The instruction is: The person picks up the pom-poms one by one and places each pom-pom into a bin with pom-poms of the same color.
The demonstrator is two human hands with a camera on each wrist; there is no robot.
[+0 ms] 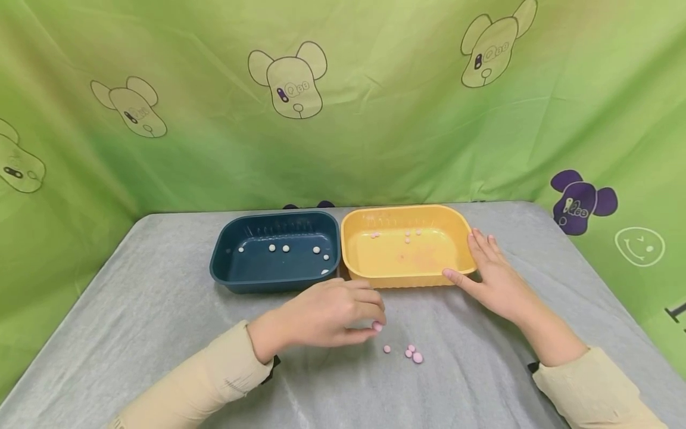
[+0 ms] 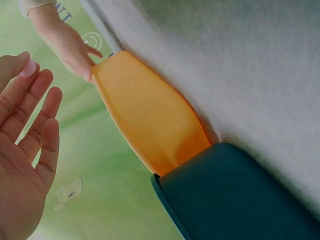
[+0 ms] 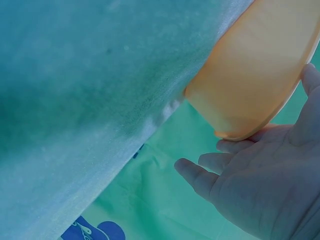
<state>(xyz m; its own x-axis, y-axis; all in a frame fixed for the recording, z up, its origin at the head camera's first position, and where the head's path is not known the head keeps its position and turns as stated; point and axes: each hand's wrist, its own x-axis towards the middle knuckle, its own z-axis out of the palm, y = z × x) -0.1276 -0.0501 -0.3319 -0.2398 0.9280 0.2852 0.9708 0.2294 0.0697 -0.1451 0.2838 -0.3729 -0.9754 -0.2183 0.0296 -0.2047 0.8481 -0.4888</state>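
My left hand (image 1: 336, 312) is over the cloth in front of the two tubs, pinching a small pink ball (image 1: 377, 326) between thumb and fingertips. The left wrist view shows that ball (image 2: 28, 68) at the tips, the other fingers spread loosely. Near it on the cloth lie a single pink ball (image 1: 387, 349) and a small cluster of pink balls (image 1: 417, 357). My right hand (image 1: 499, 285) touches the right end of a yellow tub (image 1: 409, 279), its fingers fairly straight along the side and its thumb at the front rim. Several pink balls (image 1: 407, 241) lie inside that tub.
A dark blue tub (image 1: 268, 286) stands at the left against the yellow one, with several white balls (image 1: 286, 248) inside. Grey cloth (image 1: 161, 310) covers the table. Green printed fabric (image 1: 375, 131) hangs behind and along the sides.
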